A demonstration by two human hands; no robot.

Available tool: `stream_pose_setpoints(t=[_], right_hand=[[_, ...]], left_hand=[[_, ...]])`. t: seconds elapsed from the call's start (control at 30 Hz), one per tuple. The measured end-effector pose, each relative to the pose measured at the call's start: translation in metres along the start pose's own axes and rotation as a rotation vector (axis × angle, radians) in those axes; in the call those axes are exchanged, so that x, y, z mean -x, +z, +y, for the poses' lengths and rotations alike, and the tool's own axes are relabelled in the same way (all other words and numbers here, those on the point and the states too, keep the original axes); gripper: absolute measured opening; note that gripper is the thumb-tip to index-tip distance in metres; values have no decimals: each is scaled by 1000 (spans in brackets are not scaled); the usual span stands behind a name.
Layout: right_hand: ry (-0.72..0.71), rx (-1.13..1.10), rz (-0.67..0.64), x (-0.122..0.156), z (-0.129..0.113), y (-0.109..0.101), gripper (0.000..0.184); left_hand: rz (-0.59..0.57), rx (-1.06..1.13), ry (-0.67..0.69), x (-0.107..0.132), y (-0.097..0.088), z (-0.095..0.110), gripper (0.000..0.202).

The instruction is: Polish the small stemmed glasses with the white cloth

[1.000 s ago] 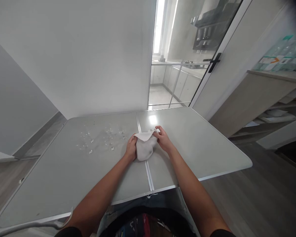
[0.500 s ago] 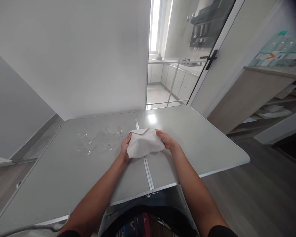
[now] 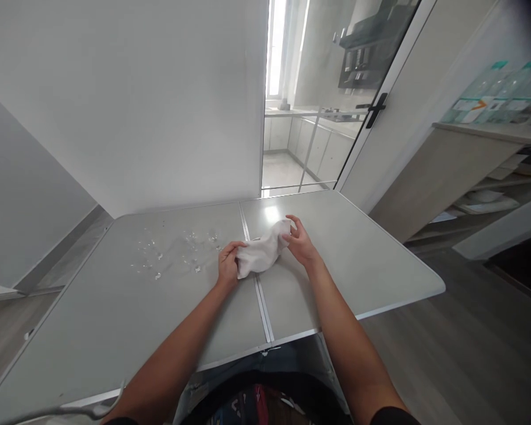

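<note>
A crumpled white cloth [image 3: 262, 254] is stretched between my two hands above the table's centre seam. My left hand [image 3: 228, 264] grips the cloth's left end, thumb and fingers closed on it. At the far right end, my right hand [image 3: 299, 242] pinches the cloth with curved fingers. Whether anything is inside the folds, I cannot tell. Left of the cloth, several clear, glass-like pieces [image 3: 197, 268] are on the table, the nearest close to my left hand; their exact shape is hard to make out.
The pale grey folding table [image 3: 358, 260] has a metal edge and seam. Behind it rise a white wall [image 3: 159, 106] and a glass door with a black handle [image 3: 376, 110]. To the right, a wooden shelf unit [image 3: 425, 171] carries large clear bottles [image 3: 491, 94] with green caps.
The cloth has gone from a broad, draped shape to a narrower, bunched one slanting up to the right. My right hand has risen slightly and its fingers have shifted their hold.
</note>
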State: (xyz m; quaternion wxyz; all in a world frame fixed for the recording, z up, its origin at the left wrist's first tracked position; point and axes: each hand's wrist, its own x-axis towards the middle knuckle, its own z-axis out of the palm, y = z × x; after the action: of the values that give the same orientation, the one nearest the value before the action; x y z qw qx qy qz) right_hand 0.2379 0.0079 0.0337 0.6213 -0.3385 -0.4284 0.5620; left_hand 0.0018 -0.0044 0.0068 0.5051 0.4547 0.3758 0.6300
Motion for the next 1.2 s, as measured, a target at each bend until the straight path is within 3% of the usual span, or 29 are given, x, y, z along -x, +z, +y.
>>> stream_pose_setpoints(t=[0.07,0.1,0.23,0.27,0.37,0.5,0.6,0.67,0.77,0.9,1.03,1.1,1.2], right_hand=[[-69,116,-52,1,0,1,83],[-108,186,-51,0,0,0,81],[-248,586,64,-7,7,-9,24],[-284,675,96,-8,8,-11,19],[-354,792,111,-8,8,-15,23],[-310,861,-20,-4,3,-17,33],[-317,953,-20,-3,-1,-21,17],[-390,975,48,-3,-3,-20,18],[-395,896,102,-3,1,-8,23],[-192,816,213,1,26,30,33],[-15,581,68,7,48,59,36],[108,362,-11,9,51,64,36],[205,119,-55,9,52,60,45]], left_hand=[[-5,-58,16,-1,-1,-1,24],[-4,-112,13,-1,-2,-1,30],[45,-477,103,2,-5,3,45],[56,-558,149,3,-5,3,44],[47,-671,241,5,-4,4,34],[-7,-692,311,6,-2,7,17],[98,-732,426,6,0,12,16],[126,-730,452,6,2,15,18],[50,-622,352,9,6,16,26],[27,-440,171,14,10,13,31],[-110,-385,117,18,14,17,14],[-167,-351,138,18,16,20,17],[-155,-294,159,18,15,23,22]])
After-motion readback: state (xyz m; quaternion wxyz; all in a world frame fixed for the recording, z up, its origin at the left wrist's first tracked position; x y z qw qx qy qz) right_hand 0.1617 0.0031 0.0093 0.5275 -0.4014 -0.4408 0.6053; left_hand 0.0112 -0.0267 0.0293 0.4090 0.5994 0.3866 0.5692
